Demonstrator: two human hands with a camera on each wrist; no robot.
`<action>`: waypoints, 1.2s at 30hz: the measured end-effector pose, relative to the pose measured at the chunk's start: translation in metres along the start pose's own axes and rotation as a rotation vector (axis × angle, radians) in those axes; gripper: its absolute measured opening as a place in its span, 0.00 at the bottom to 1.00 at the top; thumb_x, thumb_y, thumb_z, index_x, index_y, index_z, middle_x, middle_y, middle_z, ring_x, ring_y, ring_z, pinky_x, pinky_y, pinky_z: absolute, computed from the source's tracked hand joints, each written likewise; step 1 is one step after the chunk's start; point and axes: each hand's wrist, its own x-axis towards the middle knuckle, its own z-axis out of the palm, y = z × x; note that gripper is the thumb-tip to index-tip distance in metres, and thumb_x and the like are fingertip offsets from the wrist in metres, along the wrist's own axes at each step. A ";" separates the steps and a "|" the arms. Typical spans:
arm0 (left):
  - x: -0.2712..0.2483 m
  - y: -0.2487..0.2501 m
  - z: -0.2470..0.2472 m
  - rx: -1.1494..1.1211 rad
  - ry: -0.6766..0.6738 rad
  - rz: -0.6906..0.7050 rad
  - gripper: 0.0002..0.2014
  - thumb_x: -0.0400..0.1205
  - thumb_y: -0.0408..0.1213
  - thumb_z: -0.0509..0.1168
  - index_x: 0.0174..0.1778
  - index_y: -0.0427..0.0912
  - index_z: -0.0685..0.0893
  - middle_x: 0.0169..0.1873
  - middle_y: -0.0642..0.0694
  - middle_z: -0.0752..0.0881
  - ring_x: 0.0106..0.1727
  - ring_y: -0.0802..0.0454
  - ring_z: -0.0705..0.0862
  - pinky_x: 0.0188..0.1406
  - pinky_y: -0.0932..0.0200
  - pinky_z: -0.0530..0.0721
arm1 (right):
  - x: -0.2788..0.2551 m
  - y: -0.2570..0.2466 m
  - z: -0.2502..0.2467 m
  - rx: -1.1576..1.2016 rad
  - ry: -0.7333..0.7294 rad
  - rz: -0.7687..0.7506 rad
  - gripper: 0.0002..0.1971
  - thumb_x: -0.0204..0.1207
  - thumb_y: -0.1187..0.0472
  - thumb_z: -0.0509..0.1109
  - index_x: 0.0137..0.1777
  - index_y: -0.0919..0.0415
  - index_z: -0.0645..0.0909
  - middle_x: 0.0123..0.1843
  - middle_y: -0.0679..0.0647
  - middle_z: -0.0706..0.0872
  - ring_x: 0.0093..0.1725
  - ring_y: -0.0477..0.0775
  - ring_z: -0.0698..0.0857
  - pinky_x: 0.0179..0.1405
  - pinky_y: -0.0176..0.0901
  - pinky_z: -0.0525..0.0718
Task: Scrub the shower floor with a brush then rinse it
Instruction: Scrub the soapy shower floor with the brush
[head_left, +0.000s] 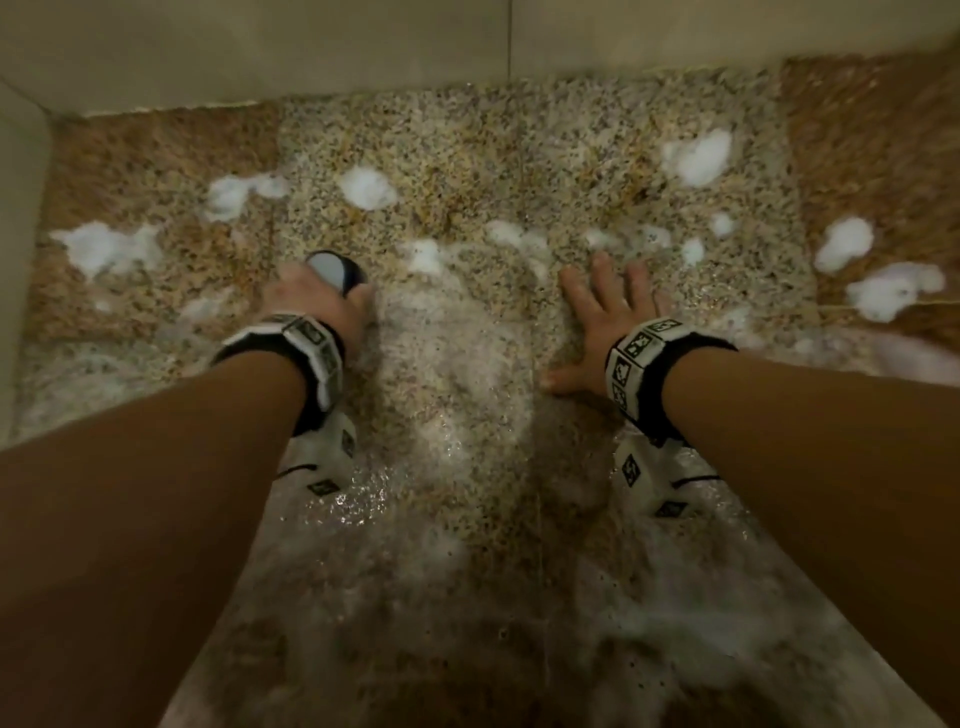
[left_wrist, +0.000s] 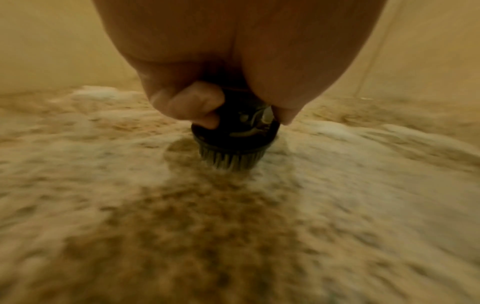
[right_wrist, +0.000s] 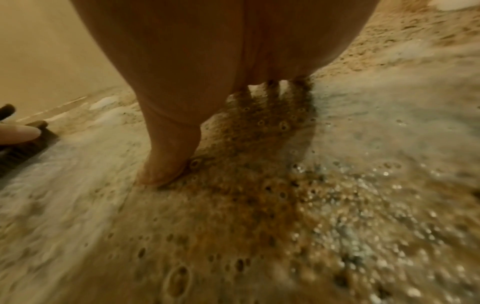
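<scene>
The left hand (head_left: 317, 301) gripped a round dark plastic scrub brush (left_wrist: 233, 142), its bristles pressed onto the wet speckled granite shower floor (head_left: 467, 171) at centre-left. The right hand (head_left: 597, 322) lay flat, fingers spread, on the floor to the right. White foam clumps (head_left: 366, 187) dotted the far tiles.

No words, numbers or brand names can be read anywhere here. The only markings are the black-and-white square coded patterns on the white and black wristbands (head_left: 647, 358), and those are tracking tags, not text. The round dark scrubbing brush with the pale grey cap (head_left: 332, 270) shows a pale mark on its collar, too blurred to read.
</scene>
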 end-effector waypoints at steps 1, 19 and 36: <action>-0.008 0.010 0.002 0.013 -0.015 0.042 0.44 0.82 0.65 0.65 0.83 0.36 0.60 0.79 0.30 0.70 0.73 0.26 0.75 0.60 0.36 0.79 | 0.000 0.000 0.000 0.005 -0.001 0.002 0.66 0.64 0.23 0.73 0.84 0.36 0.24 0.84 0.46 0.19 0.85 0.65 0.25 0.84 0.69 0.38; -0.041 0.006 0.028 -0.206 -0.040 0.027 0.40 0.81 0.62 0.70 0.78 0.38 0.65 0.73 0.34 0.77 0.68 0.31 0.81 0.59 0.41 0.84 | 0.005 0.003 0.001 0.030 0.008 -0.011 0.67 0.63 0.23 0.75 0.84 0.35 0.25 0.84 0.44 0.19 0.85 0.65 0.25 0.85 0.69 0.37; -0.045 -0.063 0.024 -0.280 -0.099 -0.163 0.40 0.85 0.55 0.68 0.84 0.33 0.62 0.78 0.30 0.73 0.74 0.31 0.76 0.68 0.40 0.78 | 0.011 -0.029 -0.015 -0.122 -0.033 0.120 0.65 0.66 0.29 0.77 0.87 0.42 0.31 0.89 0.51 0.31 0.88 0.70 0.41 0.83 0.73 0.57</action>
